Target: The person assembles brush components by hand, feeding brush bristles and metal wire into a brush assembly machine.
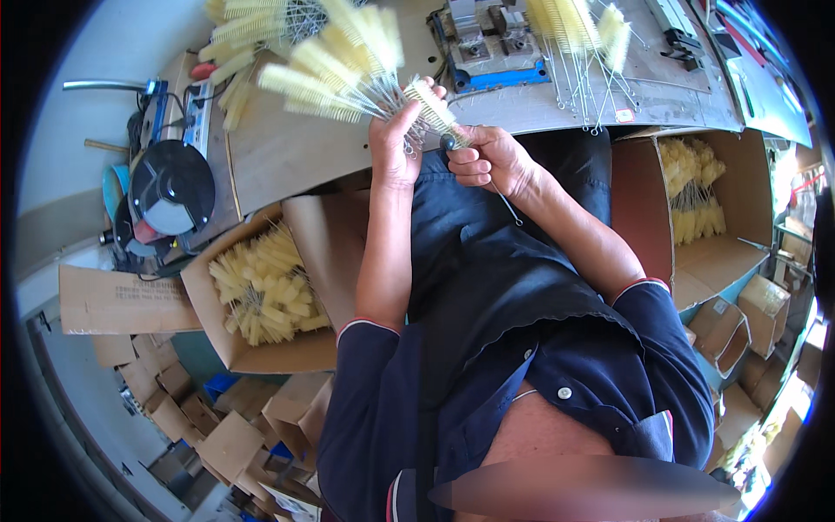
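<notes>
My left hand (396, 143) is closed round the wire stems of a bunch of bottle brushes (344, 70). Their pale yellow bristle heads fan out up and to the left, and looped wire ends poke out under the palm. A single bottle brush (430, 106) slants between my hands, its bristles close to the left fingertips. My right hand (489, 161) pinches this one at its lower part, and a wire with a looped end trails below the fist. A small dark round piece (448, 141) shows at the right thumb; I cannot tell what it is.
More brushes lie on the grey workbench (300, 157) at the far left and right (570, 43). Between them stands a metal fixture with a blue base (500, 80). A black-disc machine (171, 187) is at left. Cardboard boxes of brushes flank me, left (222, 335) and right (639, 196).
</notes>
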`<state>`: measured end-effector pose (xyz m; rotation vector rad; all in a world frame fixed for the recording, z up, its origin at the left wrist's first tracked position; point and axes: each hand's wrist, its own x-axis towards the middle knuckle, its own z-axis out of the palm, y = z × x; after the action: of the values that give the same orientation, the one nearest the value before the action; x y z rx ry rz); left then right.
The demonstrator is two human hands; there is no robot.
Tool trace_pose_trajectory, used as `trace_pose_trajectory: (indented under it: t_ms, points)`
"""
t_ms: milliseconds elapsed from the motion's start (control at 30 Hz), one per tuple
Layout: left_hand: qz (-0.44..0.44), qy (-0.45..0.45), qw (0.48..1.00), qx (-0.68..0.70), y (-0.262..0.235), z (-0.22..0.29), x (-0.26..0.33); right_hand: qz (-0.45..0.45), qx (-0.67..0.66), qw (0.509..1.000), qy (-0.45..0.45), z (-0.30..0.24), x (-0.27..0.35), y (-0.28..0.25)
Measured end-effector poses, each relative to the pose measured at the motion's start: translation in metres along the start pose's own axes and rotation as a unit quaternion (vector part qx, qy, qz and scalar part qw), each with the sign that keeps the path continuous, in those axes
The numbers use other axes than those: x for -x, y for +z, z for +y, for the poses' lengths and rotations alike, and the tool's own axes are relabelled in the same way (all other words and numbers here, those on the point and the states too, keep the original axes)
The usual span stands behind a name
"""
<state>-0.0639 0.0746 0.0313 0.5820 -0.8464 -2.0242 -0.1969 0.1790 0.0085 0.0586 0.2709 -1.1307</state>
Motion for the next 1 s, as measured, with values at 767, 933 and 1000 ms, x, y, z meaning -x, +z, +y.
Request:
trace_pose_trajectory:
  t_ms: [767, 933, 1000]
  points:
    - [0.134, 0.045, 0.986, -0.088, -0.012, -0.003, 0.006, 0.224, 0.286, 0.897, -0.253, -0.022, 0.032, 0.021]
    - [0.14, 0.037, 0.985, -0.089, -0.013, -0.001, 0.001, 0.157, 0.208, 0.919, -0.295, -0.056, 0.037, 0.011]
    - [0.144, 0.027, 0.985, -0.093, -0.01, -0.002, 0.0, 0.154, 0.203, 0.917, -0.305, -0.063, 0.037, 0.008]
